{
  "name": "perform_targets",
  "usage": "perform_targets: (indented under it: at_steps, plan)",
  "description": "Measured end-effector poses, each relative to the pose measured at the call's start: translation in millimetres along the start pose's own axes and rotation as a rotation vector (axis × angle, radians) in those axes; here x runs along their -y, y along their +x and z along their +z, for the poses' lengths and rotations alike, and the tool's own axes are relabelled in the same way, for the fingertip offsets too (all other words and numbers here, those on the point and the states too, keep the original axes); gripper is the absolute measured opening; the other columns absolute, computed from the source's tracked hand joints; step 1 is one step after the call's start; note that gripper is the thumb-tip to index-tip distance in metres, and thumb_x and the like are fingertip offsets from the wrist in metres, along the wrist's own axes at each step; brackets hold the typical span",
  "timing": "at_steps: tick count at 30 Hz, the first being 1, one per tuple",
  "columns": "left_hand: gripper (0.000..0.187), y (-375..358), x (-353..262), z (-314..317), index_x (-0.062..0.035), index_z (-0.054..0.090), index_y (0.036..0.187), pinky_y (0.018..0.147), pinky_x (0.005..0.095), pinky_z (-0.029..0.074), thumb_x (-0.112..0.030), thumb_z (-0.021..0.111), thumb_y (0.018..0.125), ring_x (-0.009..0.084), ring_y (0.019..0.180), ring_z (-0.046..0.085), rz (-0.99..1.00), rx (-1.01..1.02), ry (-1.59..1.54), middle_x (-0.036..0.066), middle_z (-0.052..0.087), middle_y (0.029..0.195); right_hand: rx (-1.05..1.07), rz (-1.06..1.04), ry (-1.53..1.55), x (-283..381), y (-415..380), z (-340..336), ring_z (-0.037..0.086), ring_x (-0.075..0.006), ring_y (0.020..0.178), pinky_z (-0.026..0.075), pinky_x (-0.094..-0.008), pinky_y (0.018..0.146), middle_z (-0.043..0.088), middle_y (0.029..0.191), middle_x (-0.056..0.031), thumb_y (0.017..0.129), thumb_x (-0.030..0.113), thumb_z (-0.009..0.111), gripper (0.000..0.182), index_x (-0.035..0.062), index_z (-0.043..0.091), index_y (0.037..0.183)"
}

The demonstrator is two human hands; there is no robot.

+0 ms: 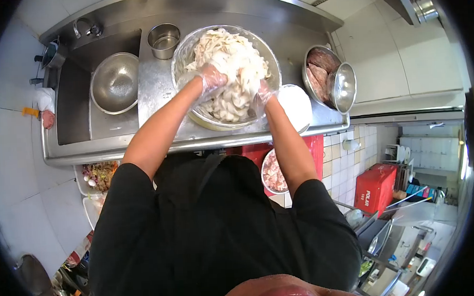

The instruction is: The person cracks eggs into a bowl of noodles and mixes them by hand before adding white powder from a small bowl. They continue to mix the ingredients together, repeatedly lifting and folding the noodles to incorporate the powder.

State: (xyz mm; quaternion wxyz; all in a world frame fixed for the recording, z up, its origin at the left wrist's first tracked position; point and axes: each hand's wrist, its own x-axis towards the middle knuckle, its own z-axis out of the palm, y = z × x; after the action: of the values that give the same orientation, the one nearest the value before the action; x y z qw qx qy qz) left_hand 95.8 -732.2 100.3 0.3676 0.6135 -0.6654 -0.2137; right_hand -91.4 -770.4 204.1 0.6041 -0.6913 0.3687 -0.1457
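Note:
A large metal bowl [178, 62] on the steel counter holds a heap of pale, wet strips [233, 55] with a whitish coating. My left hand [211, 78], in a clear plastic glove, presses into the left side of the heap; its fingertips are sunk in the strips. On the right side, my right hand [263, 95], gloved too, is in the mix near the bowl's inner wall, its fingers mostly hidden. A white round container [295, 107] stands right beside the bowl.
A small steel pot [164, 41] stands behind left. The sink [76, 102] holds an empty metal bowl [115, 83]. At right, a bowl with meat [318, 73] has another bowl [343, 88] leaning on it. Below the counter edge sits a bowl of meat pieces [273, 174].

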Motion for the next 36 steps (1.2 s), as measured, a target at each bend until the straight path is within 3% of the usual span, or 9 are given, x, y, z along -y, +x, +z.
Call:
perform_targets:
  at_steps: [8,11,14,18,21,25,27,34,36]
  plan:
    - [0.030,50,-90,-133,-0.0003,0.058,0.089,0.072,0.0347,0.045,-0.017,0.056,0.064,0.0275,0.079,0.057,-0.150,0.388,0.318,0.018,0.060,0.089,0.067,-0.524,-0.810,119,-1,-42,0.051,-0.0235,0.101,0.037,-0.0304,0.091,0.056,0.109,-0.0126,0.080,0.022,0.052,0.037,0.0030,0.052,0.111]
    - [0.021,52,-147,-177,-0.0004,0.059,0.079,0.057,0.0359,0.046,-0.017,0.057,0.066,0.0239,0.058,0.055,0.141,0.491,0.472,0.014,0.061,0.075,0.097,-0.515,-1.106,145,7,-57,0.052,-0.0232,0.102,0.039,-0.0315,0.089,0.056,0.111,-0.0121,0.077,0.021,0.054,0.038,0.0050,0.053,0.111]
    - [0.021,51,-162,-181,-0.0010,0.060,0.079,0.057,0.0357,0.046,-0.018,0.057,0.067,0.0225,0.059,0.055,-0.040,0.557,0.396,0.013,0.061,0.075,0.059,-0.337,-1.365,191,-18,-45,0.051,-0.0251,0.104,0.039,-0.0328,0.089,0.054,0.114,-0.0121,0.078,0.022,0.050,0.034,0.0094,0.055,0.110]
    - [0.022,50,-183,-187,-0.0017,0.062,0.080,0.056,0.0354,0.046,-0.020,0.057,0.069,0.0206,0.060,0.056,-0.287,0.642,0.296,0.011,0.062,0.074,0.114,-0.434,-1.331,185,-9,-38,0.056,-0.0245,0.095,0.044,-0.0330,0.080,0.060,0.104,-0.0103,0.077,0.020,0.053,0.029,0.0091,0.060,0.103]
    - [0.021,52,-155,-192,-0.0023,0.063,0.085,0.056,0.0348,0.046,-0.018,0.060,0.070,0.0184,0.062,0.056,-0.270,0.685,0.380,0.009,0.062,0.074,0.249,-0.147,-1.316,136,27,-33,0.055,-0.0253,0.095,0.043,-0.0311,0.080,0.058,0.105,-0.0115,0.079,0.022,0.052,0.029,0.0096,0.057,0.104]
    - [0.018,45,-139,-202,-0.0013,0.063,0.084,0.054,0.0347,0.046,-0.013,0.058,0.072,0.0184,0.062,0.056,0.068,0.884,0.687,0.009,0.061,0.073,0.412,-0.282,-1.514,162,-6,-28,0.059,-0.0242,0.076,0.046,-0.0335,0.068,0.063,0.090,-0.0126,0.071,0.019,0.062,0.028,0.0080,0.062,0.096]
    - [0.016,32,-136,-198,-0.0042,0.064,0.083,0.053,0.0365,0.046,-0.013,0.057,0.071,0.0190,0.062,0.057,-0.592,0.531,-0.093,0.009,0.061,0.073,0.391,-0.381,-1.331,177,-11,-41,0.059,-0.0234,0.074,0.046,-0.0334,0.067,0.063,0.087,-0.0127,0.068,0.022,0.066,0.031,0.0079,0.062,0.095]
    - [0.021,43,-137,-193,-0.0039,0.063,0.087,0.053,0.0357,0.047,-0.016,0.059,0.071,0.0194,0.062,0.058,-0.533,0.636,0.041,0.011,0.062,0.076,0.162,-0.845,-0.920,207,-14,-35,0.057,-0.0208,0.083,0.045,-0.0304,0.078,0.062,0.099,-0.0082,0.065,0.033,0.071,0.047,0.0124,0.060,0.105]
    - [0.023,51,-136,-182,-0.0044,0.062,0.090,0.053,0.0351,0.046,-0.017,0.060,0.071,0.0192,0.062,0.058,-0.528,0.644,0.086,0.010,0.062,0.076,0.231,-0.521,-0.830,212,-36,-19,0.055,-0.0211,0.095,0.042,-0.0298,0.085,0.057,0.109,-0.0100,0.064,0.036,0.072,0.055,0.0105,0.056,0.111]
